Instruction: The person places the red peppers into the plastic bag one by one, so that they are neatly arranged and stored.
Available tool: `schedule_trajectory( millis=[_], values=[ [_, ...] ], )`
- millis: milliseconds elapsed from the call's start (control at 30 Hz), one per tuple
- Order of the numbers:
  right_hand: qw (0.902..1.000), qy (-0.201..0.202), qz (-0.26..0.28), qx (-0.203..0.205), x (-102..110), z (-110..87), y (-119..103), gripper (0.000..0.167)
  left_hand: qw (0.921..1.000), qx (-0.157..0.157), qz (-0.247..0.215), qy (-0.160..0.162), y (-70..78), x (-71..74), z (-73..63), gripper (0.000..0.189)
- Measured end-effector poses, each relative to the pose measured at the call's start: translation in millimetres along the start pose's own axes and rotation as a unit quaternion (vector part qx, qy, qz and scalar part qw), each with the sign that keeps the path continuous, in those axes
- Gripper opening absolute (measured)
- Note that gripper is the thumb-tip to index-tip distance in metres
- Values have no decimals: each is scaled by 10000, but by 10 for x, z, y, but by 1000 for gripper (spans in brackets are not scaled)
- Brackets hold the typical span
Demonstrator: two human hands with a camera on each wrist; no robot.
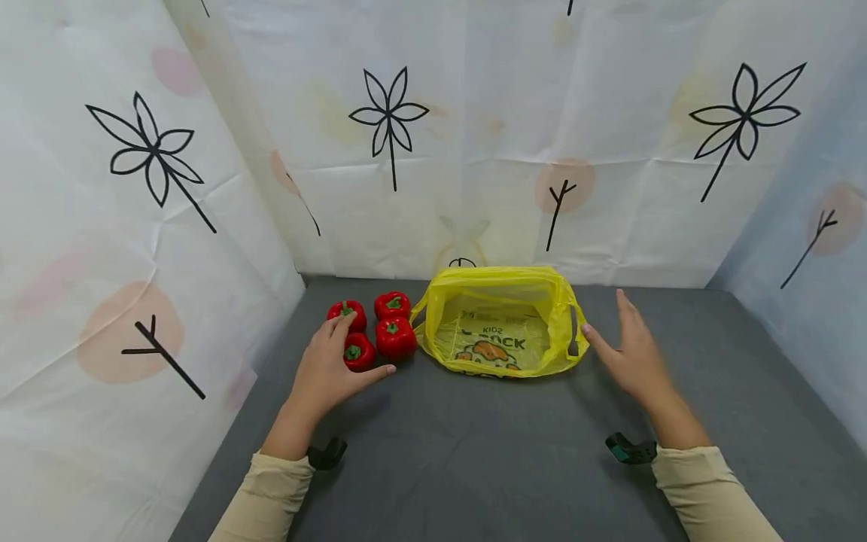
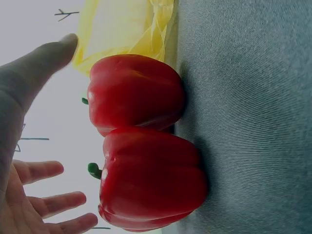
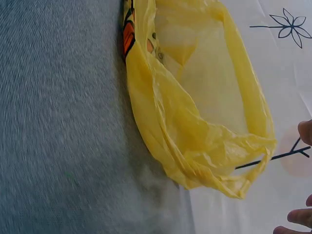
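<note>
1. Where the printed cloth (image 1: 54,256) slopes down on the left side of the room, it meets the grey table (image 1: 460,459).
2. Next comes the left hand (image 1: 325,373), out of a beige sleeve (image 1: 271,489) and with a black wristband (image 1: 328,455). Its fingers are straight and its thumb is spread wide. It reaches over the left pair of peppers (image 1: 396,339); whether a fingertip touches one, I cannot tell.
3. Four red peppers with green stems stand on the table in two pairs, one pair beside the other. The right pair is close against the bag (image 1: 501,331).
4. That yellow bag sits right of the peppers, its mouth gaping toward the person, lettering and an orange cartoon showing inside.
5. Farthest right is the right hand (image 1: 630,357), fingers extended and thumb held apart, pinching nothing. The thumb tip is just beside the bag's right handle; I cannot be sure of contact.
</note>
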State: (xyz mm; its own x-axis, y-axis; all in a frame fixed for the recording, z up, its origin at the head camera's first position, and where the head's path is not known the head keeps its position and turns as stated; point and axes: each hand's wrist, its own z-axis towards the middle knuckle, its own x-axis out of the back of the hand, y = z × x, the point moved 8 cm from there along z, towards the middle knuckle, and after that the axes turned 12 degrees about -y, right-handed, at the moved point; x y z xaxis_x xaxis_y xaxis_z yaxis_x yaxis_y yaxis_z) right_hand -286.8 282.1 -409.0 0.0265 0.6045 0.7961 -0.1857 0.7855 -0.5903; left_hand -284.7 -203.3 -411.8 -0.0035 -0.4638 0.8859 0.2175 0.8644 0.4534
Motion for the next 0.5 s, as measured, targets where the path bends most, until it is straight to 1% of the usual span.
schedule_trajectory(
  millis=[133,300,367,500],
  values=[
    [9998,-125,117,30,-119,51,1,94,9999,113,-115,-21,-49,-11,-45,113],
    [9996,-177,193,51,-238,132,-44,94,9994,158,-323,13,-96,-17,-99,110],
    [9993,-174,321,36,-281,182,-63,95,9990,199,-408,21,-118,-21,-119,109],
    [9970,-183,756,8,-360,273,-58,95,9980,305,-558,-6,-168,-52,-158,109]
  ],
)
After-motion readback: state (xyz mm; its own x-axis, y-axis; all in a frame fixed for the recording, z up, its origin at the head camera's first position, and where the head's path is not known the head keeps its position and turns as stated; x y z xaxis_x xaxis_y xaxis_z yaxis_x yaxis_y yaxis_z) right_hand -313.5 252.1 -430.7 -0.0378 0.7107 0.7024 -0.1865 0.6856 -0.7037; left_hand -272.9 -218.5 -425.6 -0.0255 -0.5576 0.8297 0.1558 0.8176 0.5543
